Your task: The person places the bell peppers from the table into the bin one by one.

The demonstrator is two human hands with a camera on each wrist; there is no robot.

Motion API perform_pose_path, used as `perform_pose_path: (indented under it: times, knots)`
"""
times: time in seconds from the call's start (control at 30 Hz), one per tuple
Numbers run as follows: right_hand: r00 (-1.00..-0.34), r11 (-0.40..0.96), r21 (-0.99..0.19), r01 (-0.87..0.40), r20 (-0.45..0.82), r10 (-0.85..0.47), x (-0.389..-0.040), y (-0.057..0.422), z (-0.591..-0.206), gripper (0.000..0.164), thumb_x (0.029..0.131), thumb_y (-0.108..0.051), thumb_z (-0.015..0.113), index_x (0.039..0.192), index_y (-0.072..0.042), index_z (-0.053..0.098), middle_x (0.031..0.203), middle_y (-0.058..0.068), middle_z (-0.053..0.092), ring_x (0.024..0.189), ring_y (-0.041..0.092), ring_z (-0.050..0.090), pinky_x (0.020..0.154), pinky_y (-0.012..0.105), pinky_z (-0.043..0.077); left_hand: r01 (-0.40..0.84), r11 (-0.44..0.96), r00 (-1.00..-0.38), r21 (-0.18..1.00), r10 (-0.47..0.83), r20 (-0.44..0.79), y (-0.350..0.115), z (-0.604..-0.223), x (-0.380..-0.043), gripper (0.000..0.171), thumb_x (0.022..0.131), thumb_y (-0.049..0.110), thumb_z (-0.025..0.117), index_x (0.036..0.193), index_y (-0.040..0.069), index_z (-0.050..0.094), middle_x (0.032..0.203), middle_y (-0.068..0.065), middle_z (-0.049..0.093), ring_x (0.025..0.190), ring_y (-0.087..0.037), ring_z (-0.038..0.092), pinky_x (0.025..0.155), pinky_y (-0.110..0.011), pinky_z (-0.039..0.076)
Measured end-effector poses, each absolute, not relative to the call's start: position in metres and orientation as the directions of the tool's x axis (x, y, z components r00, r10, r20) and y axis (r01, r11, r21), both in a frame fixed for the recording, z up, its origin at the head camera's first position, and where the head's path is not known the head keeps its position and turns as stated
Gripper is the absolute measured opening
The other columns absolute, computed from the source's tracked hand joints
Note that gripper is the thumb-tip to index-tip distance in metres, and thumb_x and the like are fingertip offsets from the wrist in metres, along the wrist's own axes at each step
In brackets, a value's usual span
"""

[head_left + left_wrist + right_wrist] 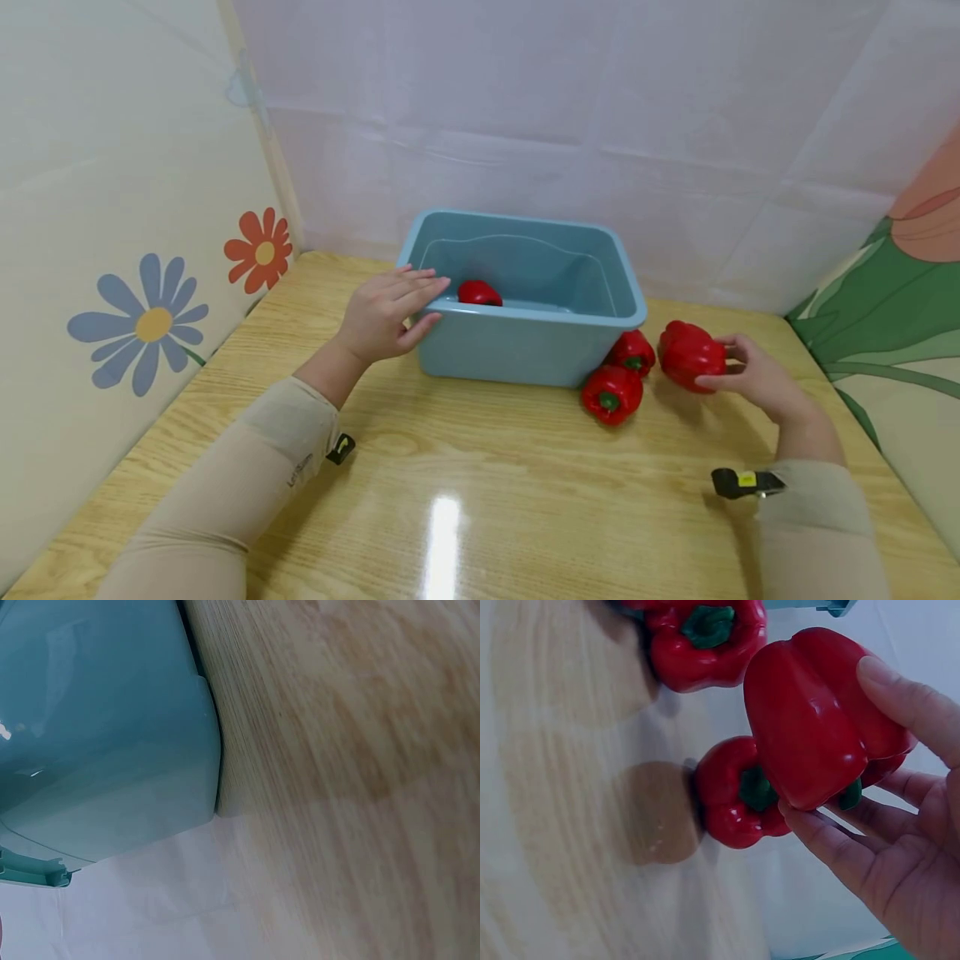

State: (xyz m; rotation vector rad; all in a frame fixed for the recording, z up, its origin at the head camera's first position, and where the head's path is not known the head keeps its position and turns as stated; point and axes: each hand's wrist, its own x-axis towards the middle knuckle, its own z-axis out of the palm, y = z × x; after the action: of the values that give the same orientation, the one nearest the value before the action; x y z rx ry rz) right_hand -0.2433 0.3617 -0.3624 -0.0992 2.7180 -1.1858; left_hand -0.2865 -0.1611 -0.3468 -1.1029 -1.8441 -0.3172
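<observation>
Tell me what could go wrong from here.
The held pepper might slip: its surface is shiny, and only the fingers of the right hand support it. If dropped, it could knock the two loose peppers beside the bin.

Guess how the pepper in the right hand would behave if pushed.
The pepper looks fairly stiff: no dent shows under the right hand. Its glossy skin may be slippery, and its rounded, lobed body would probably roll unevenly.
</observation>
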Motion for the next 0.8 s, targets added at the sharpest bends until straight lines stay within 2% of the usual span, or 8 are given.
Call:
perform_pose_path:
  times: [0.3,0.43,0.63,0.8]
  knots:
    - [-0.985,0.678,-0.735,-0.015,-0.107,-0.138,-0.244,0.360,-0.346,0.081,0.080,-0.038,0.067,0.137,0.000,0.023,0.134,0.027,0.033,0.116,0.046,0.039,0.088,0.054,0.042,0.797,0.562,-0.164,-0.224,0.558,0.814,-0.161,-0.345,-0.285,0.045,0.079,0.027,0.063,0.118,0.006,0.062,0.107,-0.013,0.066,0.102,-0.026,0.062,0.092,-0.044,0.045]
    - [-0.986,0.678,-0.734,-0.038,-0.082,-0.145,-0.243,0.359,-0.339,0.077,0.082,-0.036,0.066,0.136,0.001,0.025,0.132,0.026,0.035,0.115,0.043,0.041,0.084,0.045,0.046,0.798,0.560,-0.159,-0.222,0.552,0.818,-0.161,-0.345,-0.284,0.043,0.081,0.029,0.060,0.117,0.006,0.063,0.106,-0.013,0.066,0.101,-0.026,0.062,0.092,-0.043,0.045]
    - [-0.988,0.681,-0.729,-0.073,-0.042,-0.150,-0.242,0.356,-0.329,0.074,0.083,-0.033,0.065,0.135,0.002,0.026,0.131,0.024,0.037,0.114,0.042,0.043,0.075,0.026,0.049,0.800,0.557,-0.151,-0.224,0.547,0.823,-0.161,-0.345,-0.284,0.042,0.082,0.030,0.059,0.116,0.006,0.063,0.105,-0.014,0.067,0.100,-0.026,0.063,0.092,-0.043,0.045]
    - [-0.986,0.683,-0.721,-0.118,0.001,-0.169,-0.243,0.353,-0.321,0.071,0.084,-0.029,0.065,0.134,0.005,0.029,0.130,0.024,0.038,0.110,0.040,0.047,0.070,0.021,0.050,0.798,0.559,-0.145,-0.226,0.543,0.827,-0.161,-0.345,-0.284,0.042,0.082,0.031,0.058,0.115,0.005,0.064,0.104,-0.014,0.067,0.099,-0.026,0.063,0.091,-0.044,0.046]
